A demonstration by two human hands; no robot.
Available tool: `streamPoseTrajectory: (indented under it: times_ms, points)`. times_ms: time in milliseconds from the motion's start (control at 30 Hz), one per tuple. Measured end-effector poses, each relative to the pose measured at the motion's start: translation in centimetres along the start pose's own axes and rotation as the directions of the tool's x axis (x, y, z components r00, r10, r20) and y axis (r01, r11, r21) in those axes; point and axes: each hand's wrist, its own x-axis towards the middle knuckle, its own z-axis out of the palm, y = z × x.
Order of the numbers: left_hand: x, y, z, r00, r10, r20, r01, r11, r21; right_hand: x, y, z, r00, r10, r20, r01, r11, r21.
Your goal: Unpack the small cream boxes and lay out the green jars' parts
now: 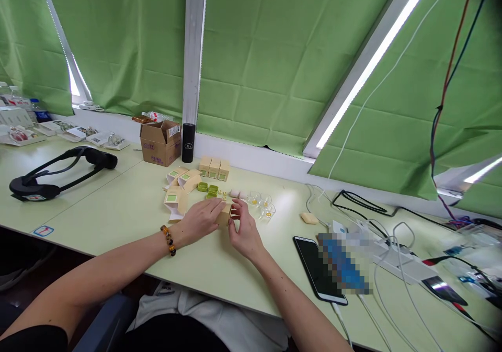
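Between both hands is a small tan cardboard box [224, 215], low over the near side of the table. My left hand [200, 220], with a beaded bracelet at its wrist, lies over the box's left side and top, fingers closed around it. At the box's right end, the curled fingers and thumb of my right hand [243, 230] grip it. Just beyond stand small green trays [212, 190], pinkish round pieces [237, 194] and clear cups [268, 212] with yellow bits inside. Opened cartons [176, 202] with green labels lie to the left.
Three closed small boxes [214, 168] line up behind, near a black tumbler [188, 143] and a larger cardboard box [160, 144]. A black headset [63, 174] lies at left. On the right are a phone [319, 269], a tan block [309, 218], a power strip [403, 262] and tangled cables.
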Motion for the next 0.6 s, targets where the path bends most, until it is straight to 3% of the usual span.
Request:
streamPoseTrajectory:
  times_ms: [433, 600]
  points:
    - [0.23, 0.39, -0.91, 0.994, 0.036, 0.1, -0.042, 0.998, 0.055, 0.09, -0.63, -0.26, 0.994, 0.029, 0.101, -0.024, 0.999, -0.042]
    - [0.13, 0.25, -0.73, 0.991, -0.042, 0.124, 0.047, 0.998, -0.042, 0.13, -0.28, -0.01, 0.996, 0.069, 0.047, -0.068, 0.997, -0.019]
